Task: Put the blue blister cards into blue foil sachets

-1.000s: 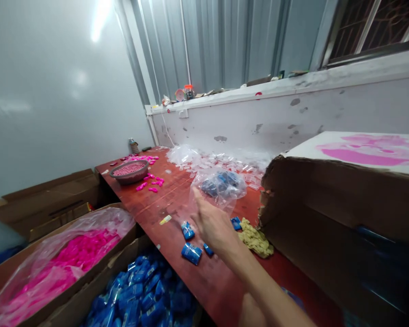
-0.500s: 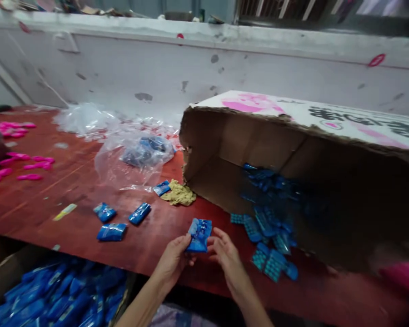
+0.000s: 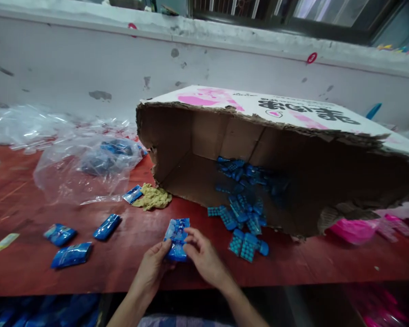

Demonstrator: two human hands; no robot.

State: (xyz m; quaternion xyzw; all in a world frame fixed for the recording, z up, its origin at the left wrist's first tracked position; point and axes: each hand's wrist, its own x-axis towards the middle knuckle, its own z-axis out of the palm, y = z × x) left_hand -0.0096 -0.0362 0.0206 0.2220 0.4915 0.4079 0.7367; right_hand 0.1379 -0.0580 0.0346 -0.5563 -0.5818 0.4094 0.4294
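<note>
A small flat blue printed packet [image 3: 176,230] is held low over the front of the red table. My left hand [image 3: 152,267] grips its lower left side, thumb on top and fingers underneath. The fingers of my right hand [image 3: 206,260] are bent against its right edge; their exact hold is partly hidden. Several small blue pieces with teal dotted faces [image 3: 247,247] lie to the right of my right hand, at the mouth of the cardboard box [image 3: 204,181]. On the left, three filled blue packets [image 3: 71,255] rest on the table.
A yellow crumpled cloth [image 3: 153,197] lies by the box's left corner, touching another blue packet [image 3: 132,194]. Clear plastic bags [image 3: 78,177] spread behind, one with blue items inside. Pink pieces [image 3: 356,230] sit at the right. Below the edge, blue packets [image 3: 44,311] fill the lower left.
The view has swung to the right, so the box and table items appear further left. My right fingers have moved in over the packet's right edge.
</note>
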